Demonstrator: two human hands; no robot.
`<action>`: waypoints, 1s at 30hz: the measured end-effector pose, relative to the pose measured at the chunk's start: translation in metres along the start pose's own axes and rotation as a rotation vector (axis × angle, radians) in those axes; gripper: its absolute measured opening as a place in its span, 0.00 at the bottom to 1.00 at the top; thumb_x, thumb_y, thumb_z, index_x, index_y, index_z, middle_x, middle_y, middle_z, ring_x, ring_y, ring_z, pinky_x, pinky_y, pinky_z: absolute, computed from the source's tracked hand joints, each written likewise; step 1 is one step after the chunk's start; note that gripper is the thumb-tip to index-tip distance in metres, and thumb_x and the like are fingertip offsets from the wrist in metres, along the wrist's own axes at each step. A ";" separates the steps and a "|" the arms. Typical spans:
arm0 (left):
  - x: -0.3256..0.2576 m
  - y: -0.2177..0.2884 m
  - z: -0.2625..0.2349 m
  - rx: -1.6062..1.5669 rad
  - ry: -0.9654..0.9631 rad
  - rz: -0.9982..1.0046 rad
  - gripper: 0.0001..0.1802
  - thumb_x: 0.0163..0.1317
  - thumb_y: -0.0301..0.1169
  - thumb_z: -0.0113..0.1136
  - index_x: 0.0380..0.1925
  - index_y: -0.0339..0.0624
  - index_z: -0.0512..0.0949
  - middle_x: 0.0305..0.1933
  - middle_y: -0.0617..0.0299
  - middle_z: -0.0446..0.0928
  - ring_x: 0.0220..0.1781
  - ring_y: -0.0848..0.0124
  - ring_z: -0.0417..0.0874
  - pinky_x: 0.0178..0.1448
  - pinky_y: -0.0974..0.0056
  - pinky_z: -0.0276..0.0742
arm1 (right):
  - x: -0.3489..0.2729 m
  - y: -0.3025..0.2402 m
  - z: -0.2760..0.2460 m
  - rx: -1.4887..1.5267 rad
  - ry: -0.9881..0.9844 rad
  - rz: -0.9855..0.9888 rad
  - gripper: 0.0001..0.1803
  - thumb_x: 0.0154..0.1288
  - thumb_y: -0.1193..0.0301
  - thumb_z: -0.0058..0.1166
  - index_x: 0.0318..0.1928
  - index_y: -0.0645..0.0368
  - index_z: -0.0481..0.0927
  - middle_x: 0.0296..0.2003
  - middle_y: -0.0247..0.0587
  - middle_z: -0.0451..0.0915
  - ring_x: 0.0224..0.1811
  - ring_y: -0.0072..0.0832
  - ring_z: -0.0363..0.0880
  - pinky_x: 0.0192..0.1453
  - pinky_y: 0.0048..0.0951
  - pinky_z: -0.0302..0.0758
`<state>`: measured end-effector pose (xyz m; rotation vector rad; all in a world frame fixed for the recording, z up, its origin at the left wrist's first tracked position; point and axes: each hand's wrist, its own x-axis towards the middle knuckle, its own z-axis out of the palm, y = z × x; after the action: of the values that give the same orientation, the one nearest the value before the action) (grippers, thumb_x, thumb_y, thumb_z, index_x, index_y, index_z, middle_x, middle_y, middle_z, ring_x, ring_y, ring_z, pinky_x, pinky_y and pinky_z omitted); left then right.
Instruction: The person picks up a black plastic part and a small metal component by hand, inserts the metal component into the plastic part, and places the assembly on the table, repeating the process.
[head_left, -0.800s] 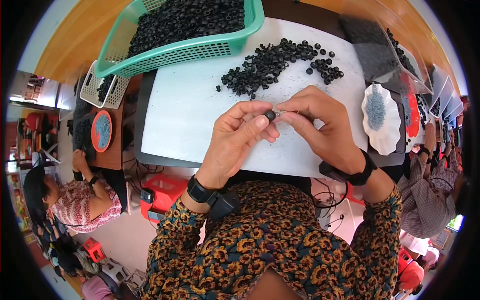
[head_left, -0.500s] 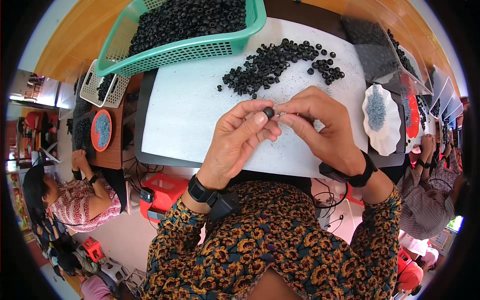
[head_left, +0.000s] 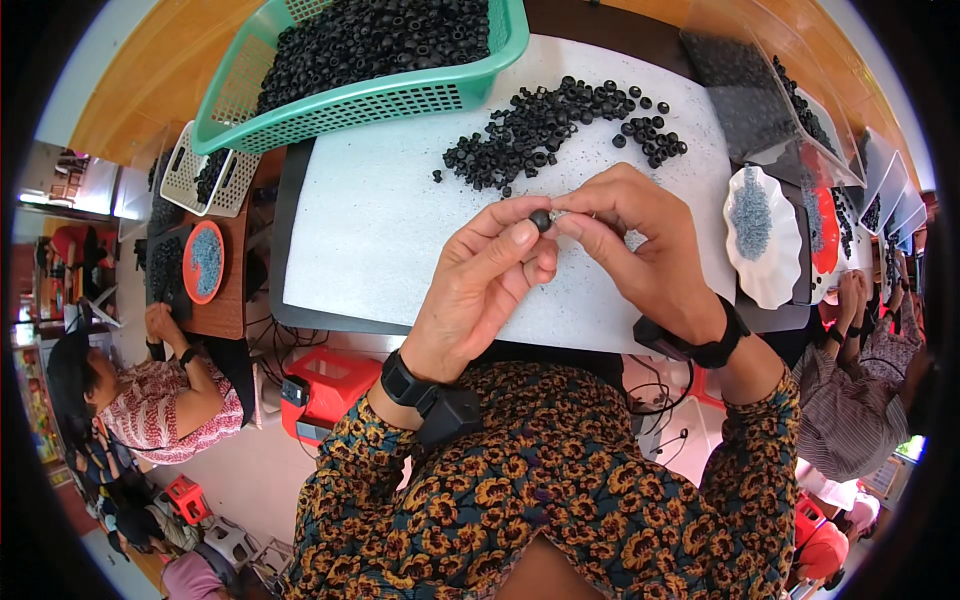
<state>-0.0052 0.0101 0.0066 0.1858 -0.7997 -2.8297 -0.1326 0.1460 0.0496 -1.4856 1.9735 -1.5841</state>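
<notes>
Between the thumb and fingers of my left hand (head_left: pixel 465 275) is a small round black rubber-like piece (head_left: pixel 541 220), held over the white sheet (head_left: pixel 370 230). My right hand (head_left: pixel 645 245) is closed in a pinch beside it, its fingertips almost against the piece. A tiny shiny bit (head_left: pixel 558 215) shows at those fingertips, too small to name. Beyond my hands lies a loose pile of similar black pieces (head_left: pixel 510 140), several with holes through them.
A green basket (head_left: pixel 400 100) full of black pieces stands at the far left. On the right, a white scalloped dish (head_left: pixel 780 275) holds small grey-blue bits, near a clear plastic bin (head_left: pixel 845 165). An orange dish (head_left: pixel 190 265) lies left, near a seated person (head_left: pixel 180 410).
My right fingertips have moved slightly toward the black piece, and the shiny bit now sits closer against it. My left hand keeps its hold, shifted a little right.
</notes>
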 end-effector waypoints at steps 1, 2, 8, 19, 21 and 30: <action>0.000 0.001 0.002 -0.002 0.024 -0.010 0.14 0.69 0.27 0.56 0.53 0.36 0.75 0.42 0.58 0.79 0.38 0.73 0.77 0.45 0.69 0.75 | 0.000 0.000 -0.001 0.001 0.000 0.010 0.07 0.62 0.79 0.61 0.42 0.60 0.83 0.32 0.36 0.79 0.27 0.18 0.73 0.29 0.20 0.68; -0.001 0.001 0.004 -0.005 0.048 -0.019 0.14 0.69 0.27 0.56 0.53 0.35 0.75 0.42 0.57 0.80 0.38 0.73 0.78 0.46 0.68 0.75 | 0.000 0.000 -0.002 0.002 0.000 0.020 0.07 0.62 0.78 0.61 0.42 0.59 0.84 0.32 0.35 0.79 0.27 0.17 0.72 0.29 0.19 0.67; 0.001 0.003 0.004 0.025 0.118 -0.006 0.14 0.69 0.26 0.56 0.52 0.34 0.75 0.45 0.54 0.81 0.37 0.70 0.81 0.44 0.68 0.78 | 0.000 -0.001 -0.002 0.020 -0.003 0.025 0.07 0.62 0.79 0.61 0.41 0.60 0.83 0.32 0.35 0.79 0.26 0.16 0.71 0.28 0.19 0.66; 0.000 0.008 0.006 0.887 0.174 0.295 0.15 0.64 0.22 0.62 0.50 0.35 0.77 0.39 0.63 0.79 0.36 0.79 0.78 0.42 0.73 0.76 | -0.001 0.000 -0.005 -0.007 -0.002 0.009 0.06 0.62 0.78 0.61 0.41 0.60 0.83 0.31 0.35 0.78 0.25 0.17 0.71 0.27 0.20 0.66; 0.000 0.008 0.005 0.878 0.191 0.317 0.14 0.63 0.21 0.62 0.50 0.35 0.77 0.40 0.64 0.79 0.36 0.80 0.78 0.42 0.73 0.76 | -0.001 0.000 -0.005 -0.009 -0.006 0.012 0.06 0.62 0.78 0.61 0.41 0.60 0.82 0.31 0.36 0.78 0.25 0.17 0.71 0.27 0.20 0.66; 0.000 0.016 0.008 1.243 0.054 0.391 0.13 0.60 0.18 0.63 0.45 0.35 0.79 0.42 0.64 0.77 0.40 0.80 0.76 0.43 0.74 0.73 | 0.002 0.000 -0.001 -0.056 -0.053 0.002 0.09 0.60 0.79 0.61 0.41 0.59 0.82 0.32 0.38 0.77 0.26 0.24 0.74 0.28 0.23 0.69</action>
<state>-0.0040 0.0008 0.0214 0.2238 -2.1454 -1.6139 -0.1344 0.1453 0.0507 -1.5292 2.0051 -1.4841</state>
